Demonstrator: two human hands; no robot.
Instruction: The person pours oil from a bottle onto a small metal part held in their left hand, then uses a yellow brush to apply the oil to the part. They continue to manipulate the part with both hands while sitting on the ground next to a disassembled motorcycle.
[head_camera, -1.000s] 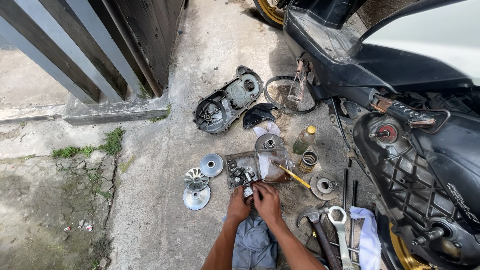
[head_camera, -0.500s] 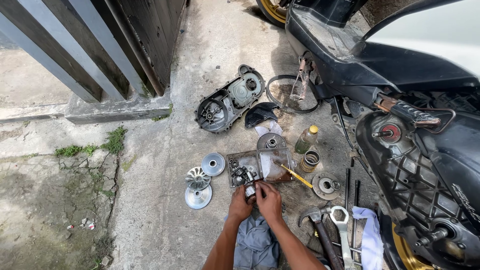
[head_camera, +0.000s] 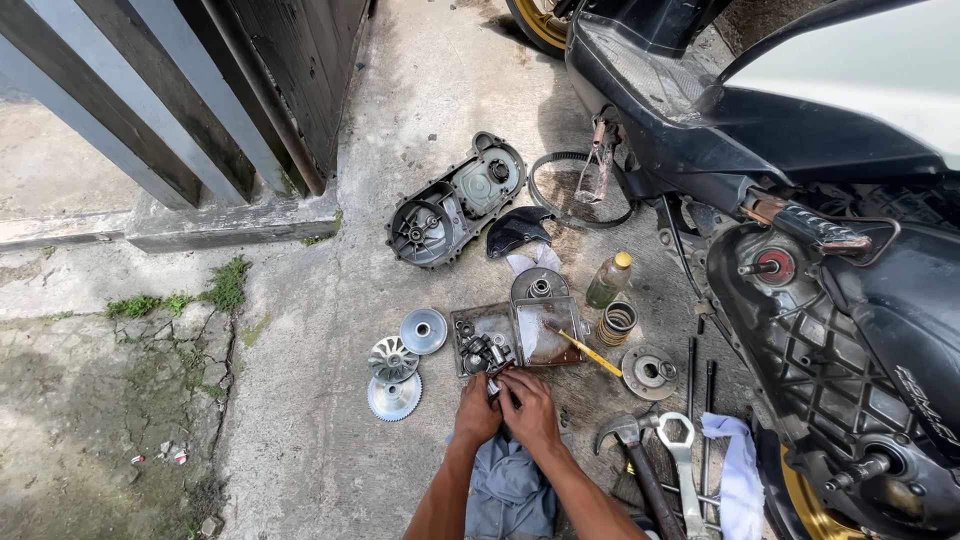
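On the concrete ground beside a black scooter (head_camera: 800, 250), the person's two hands are meeting at about six o'clock in the view, low and just left of centre. The left hand (head_camera: 477, 412) and the right hand (head_camera: 527, 408) are pressing close together, fingers curled inward around a small metal part (head_camera: 494, 385); it is too small and too covered to tell what kind of part it is, or exactly which fingertips are pinching it. The part is sitting at the near edge of a shallow rusty metal tray (head_camera: 545, 335), which is lying just beyond the hands at twelve o'clock from them and holding more small dark parts at its left end.

At ten o'clock from the hands, three silvery round pulley pieces (head_camera: 395, 360) are lying together. Farther off at eleven o'clock, a grey engine cover (head_camera: 455, 200) is resting face up, with a black drive belt (head_camera: 575, 190) looped at one o'clock. A small bottle with a yellow cap (head_camera: 608, 280) and a coil spring (head_camera: 620, 322) are standing at two o'clock, just beside the tray. A yellow-handled tool (head_camera: 588, 352) is lying across the tray's right end. At four o'clock, a hammer (head_camera: 635, 450) and a spanner (head_camera: 682, 460) are lying side by side near a white rag (head_camera: 738, 470). A grey cloth (head_camera: 505, 490) is lying beneath the forearms.
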